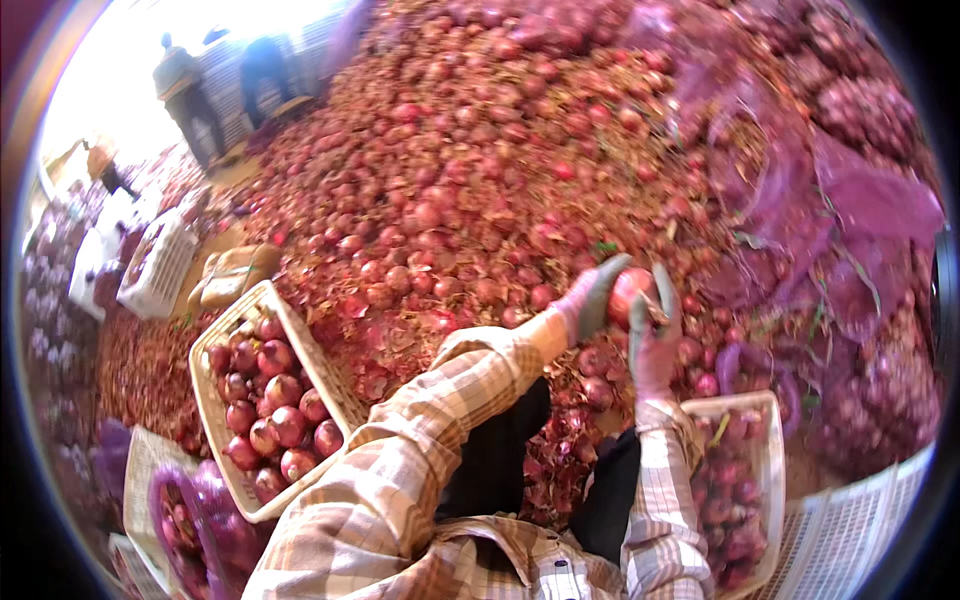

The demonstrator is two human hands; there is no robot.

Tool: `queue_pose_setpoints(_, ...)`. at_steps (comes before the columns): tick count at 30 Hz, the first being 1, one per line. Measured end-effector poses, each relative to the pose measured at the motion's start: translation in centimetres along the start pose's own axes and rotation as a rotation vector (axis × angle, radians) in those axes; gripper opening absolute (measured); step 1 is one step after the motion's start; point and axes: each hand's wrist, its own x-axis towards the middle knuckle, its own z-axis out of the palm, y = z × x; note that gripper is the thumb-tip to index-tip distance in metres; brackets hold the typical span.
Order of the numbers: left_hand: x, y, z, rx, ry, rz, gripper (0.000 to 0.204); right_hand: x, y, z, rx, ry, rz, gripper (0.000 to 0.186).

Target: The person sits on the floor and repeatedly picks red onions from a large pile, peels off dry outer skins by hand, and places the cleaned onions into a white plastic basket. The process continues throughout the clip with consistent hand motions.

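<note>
Between my two gloved hands is a large red onion [629, 297], raised over the edge of a wide heap of red onions [450, 200]. My left hand [598, 298] wraps the onion's left side, its grey-coated fingers partly behind it. At the onion's right side, my right hand [656, 335] curls its thumb and fingers against the skin. Loose red onions [597, 378] and dry peel lie just under my hands.
A pale crate of onions [204, 400] stands at my left, another crate [775, 440] at my right. Purple mesh sacks [830, 210] lie to the right. A filled mesh bag [215, 510] sits lower left. White crates [160, 268] and people [185, 95] are at the far left.
</note>
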Motion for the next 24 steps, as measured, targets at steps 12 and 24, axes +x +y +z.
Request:
queue_pose_setpoints(12,5.1,-5.6,-2.5,1.378,-0.527,0.152,0.034,-0.8,-0.3,-4.0,0.208,0.453,0.408,0.034)
queue_pose_setpoints(24,0.7,-2.4,3.2,1.306,-0.393,-0.464,0.024,-7.0,3.9,-26.1,0.129,0.839,0.413,0.032)
